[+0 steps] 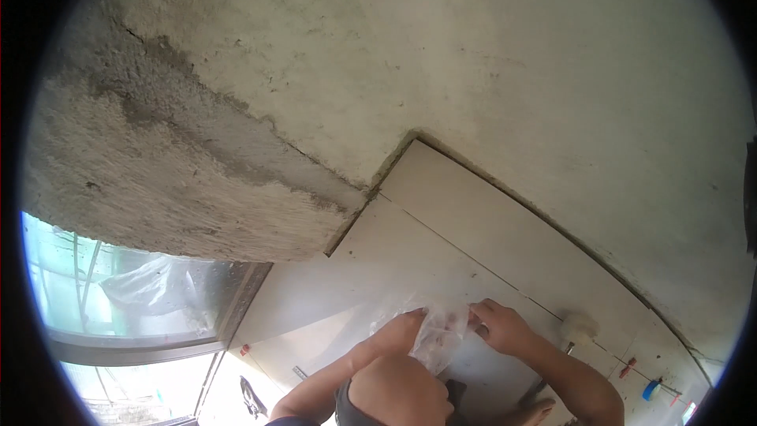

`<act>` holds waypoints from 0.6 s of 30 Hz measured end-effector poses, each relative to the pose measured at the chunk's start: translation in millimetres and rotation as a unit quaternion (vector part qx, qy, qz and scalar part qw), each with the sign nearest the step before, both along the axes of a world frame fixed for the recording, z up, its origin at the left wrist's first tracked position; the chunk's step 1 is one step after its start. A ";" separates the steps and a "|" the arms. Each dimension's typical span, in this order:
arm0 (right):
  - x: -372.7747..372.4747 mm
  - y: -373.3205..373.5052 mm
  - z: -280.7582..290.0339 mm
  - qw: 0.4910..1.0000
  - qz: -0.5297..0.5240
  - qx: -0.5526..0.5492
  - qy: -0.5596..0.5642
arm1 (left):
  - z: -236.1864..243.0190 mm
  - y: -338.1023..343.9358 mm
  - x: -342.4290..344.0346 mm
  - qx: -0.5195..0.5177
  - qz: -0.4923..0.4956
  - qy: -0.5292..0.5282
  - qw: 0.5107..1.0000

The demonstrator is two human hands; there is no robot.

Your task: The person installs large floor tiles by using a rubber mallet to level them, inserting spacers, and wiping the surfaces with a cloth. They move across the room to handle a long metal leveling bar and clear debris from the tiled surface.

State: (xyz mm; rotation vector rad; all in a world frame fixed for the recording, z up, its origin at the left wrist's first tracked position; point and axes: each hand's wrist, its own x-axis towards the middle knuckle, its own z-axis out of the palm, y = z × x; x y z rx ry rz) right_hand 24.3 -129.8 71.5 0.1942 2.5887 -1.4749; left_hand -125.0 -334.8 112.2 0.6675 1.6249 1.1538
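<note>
A crumpled clear plastic bag (pixel 441 331) is between my hands, over pale tiles. My left hand (pixel 402 330) has its fingers curled on the bag's left side, the fingertips partly hidden by plastic. At its right side, my right hand (pixel 497 325) pinches the bag with bent fingers. What lies inside the bag is too unclear to name. Below, a bare rounded body part (pixel 390 390), seemingly a knee, sits beside dark cloth, and what looks like a bare foot (pixel 536 414) shows at the bottom right.
Rough plaster (pixel 181 158) borders the pale tiles (pixel 441 197). A framed glass window (pixel 142 292) is at left. At right are a whitish round tool (pixel 579 323), small red clips (pixel 627 367) and a blue object (pixel 651 389). A dark object (pixel 254 394) lies lower left.
</note>
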 end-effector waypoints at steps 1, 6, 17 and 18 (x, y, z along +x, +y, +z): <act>1.3 -4.6 -5.3 1.000 0.005 -0.009 -0.002 | -11.2 -11.5 -1.6 -0.079 -0.056 0.038 0.995; 48.4 -8.3 -40.3 0.997 -0.009 0.036 -0.073 | -8.7 -43.5 -41.5 -0.100 -0.058 0.117 0.986; -18.5 39.6 34.0 0.932 -0.216 -0.275 -0.089 | -29.6 39.5 -38.3 -0.001 -0.019 -0.305 0.952; -25.8 36.5 42.7 0.895 -0.232 -0.370 -0.094 | -30.8 50.0 -31.3 0.017 -0.020 -0.368 0.929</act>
